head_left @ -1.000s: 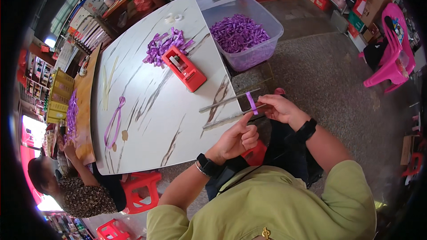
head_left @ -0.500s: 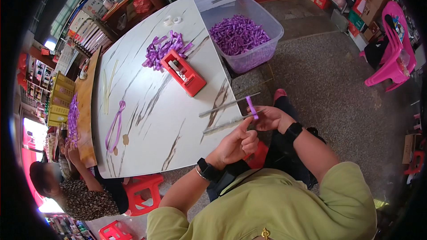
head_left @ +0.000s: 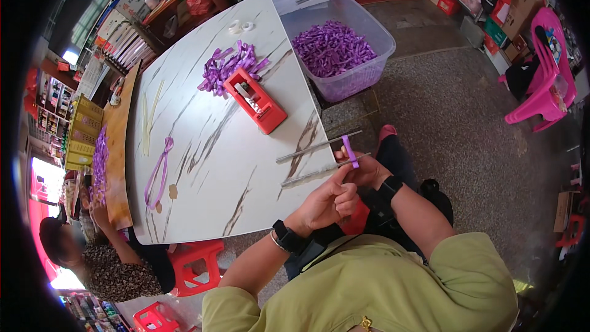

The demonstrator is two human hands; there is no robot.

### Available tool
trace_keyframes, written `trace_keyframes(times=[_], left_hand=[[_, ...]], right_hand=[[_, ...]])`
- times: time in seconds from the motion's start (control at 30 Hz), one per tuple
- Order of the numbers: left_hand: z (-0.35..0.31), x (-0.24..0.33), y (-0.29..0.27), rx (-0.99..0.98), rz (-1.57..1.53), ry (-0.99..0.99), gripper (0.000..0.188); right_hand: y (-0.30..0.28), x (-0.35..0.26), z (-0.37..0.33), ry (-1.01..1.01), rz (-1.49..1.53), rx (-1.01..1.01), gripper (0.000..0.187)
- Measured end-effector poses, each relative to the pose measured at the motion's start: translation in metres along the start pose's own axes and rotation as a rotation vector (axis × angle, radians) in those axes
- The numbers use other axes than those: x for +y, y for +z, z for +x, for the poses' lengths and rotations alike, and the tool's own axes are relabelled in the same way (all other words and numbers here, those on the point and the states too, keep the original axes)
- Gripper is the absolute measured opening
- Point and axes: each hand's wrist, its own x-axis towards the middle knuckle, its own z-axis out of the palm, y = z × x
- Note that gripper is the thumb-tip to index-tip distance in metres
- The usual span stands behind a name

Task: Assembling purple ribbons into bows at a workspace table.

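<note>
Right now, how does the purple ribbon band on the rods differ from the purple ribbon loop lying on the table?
The ribbon band is short and spans two rods; the ribbon loop is longer, its strands gathered near one end. The band is beside the left hand and right hand, while the loop lies on the white table, away from both. Both are purple.

Yellow-green shirt [head_left: 369, 283], black wristbands [head_left: 389, 189]

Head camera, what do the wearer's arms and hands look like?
The gloveless left hand has a black watch-like band and thin pale bracelet at its wrist; the gloveless right hand, a black wristband. The yellow-green fabric sleeves are short.
</note>
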Motion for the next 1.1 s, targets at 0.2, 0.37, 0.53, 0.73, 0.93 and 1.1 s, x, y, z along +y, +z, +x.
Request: trace_keyframes(times=[0.2, 0.37, 0.53, 0.73, 0.93, 1.1], left_hand=[[0.001, 0.0, -0.003, -0.01, 0.017, -0.006, 0.053], [0.0, -0.002, -0.009, -0.018, 0.008, -0.01, 0.05], [-0.001, -0.003, -0.008, -0.006, 0.0, -0.003, 0.048], [-0.001, -0.001, -0.007, -0.003, -0.013, -0.021, 0.051], [0.0, -0.001, -0.006, -0.018, 0.009, -0.015, 0.052], [-0.001, -0.001, -0.005, -0.006, -0.007, -0.014, 0.049]], right_hand=[[0.012, 0.0, -0.001, 0.02, 0.006, 0.018, 0.023], [0.027, -0.02, -0.026, -0.331, -0.533, 0.618, 0.02], [0.075, -0.015, -0.041, -0.765, -1.079, 0.844, 0.033], [0.109, -0.006, -0.041, -0.708, -1.928, 0.947, 0.045], [0.11, -0.006, -0.039, -0.716, -1.981, 0.982, 0.04], [0.091, -0.011, -0.039, -0.747, -1.797, 0.94, 0.028]])
